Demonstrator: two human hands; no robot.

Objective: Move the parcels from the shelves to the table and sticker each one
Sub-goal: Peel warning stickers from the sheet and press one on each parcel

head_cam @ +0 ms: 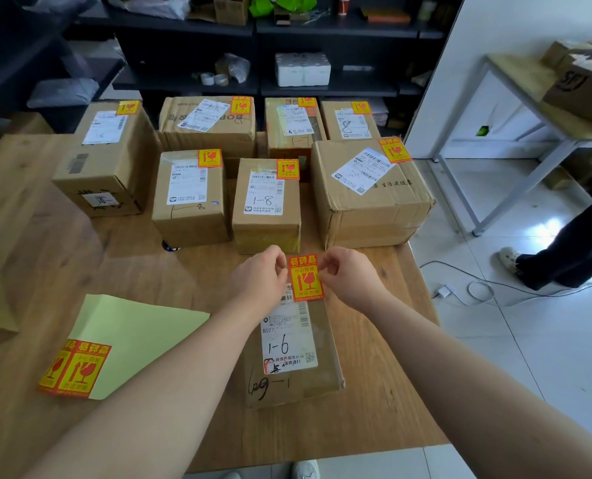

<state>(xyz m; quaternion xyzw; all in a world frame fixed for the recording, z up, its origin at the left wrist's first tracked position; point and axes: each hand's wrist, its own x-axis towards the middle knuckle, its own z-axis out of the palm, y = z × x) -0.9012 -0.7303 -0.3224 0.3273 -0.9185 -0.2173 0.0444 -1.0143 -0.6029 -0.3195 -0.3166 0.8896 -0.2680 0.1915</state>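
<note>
A cardboard parcel [325, 361] marked "1-6" lies on the wooden table [149, 271] right in front of me. A red and yellow fragile sticker [304, 279] sits at its far end, over the top of the white shipping label. My left hand [258, 279] pinches the sticker's upper left corner, and my right hand [348, 274] pinches its upper right corner. Several other parcels [266, 202] stand in rows behind, each bearing the same sticker.
A yellow-green backing sheet [139, 337] with two unused stickers [75, 369] lies at the near left. Dark shelves [253, 84] with tape rolls and a foam box stand behind the table. A person's legs [564, 257] and floor cables are at right.
</note>
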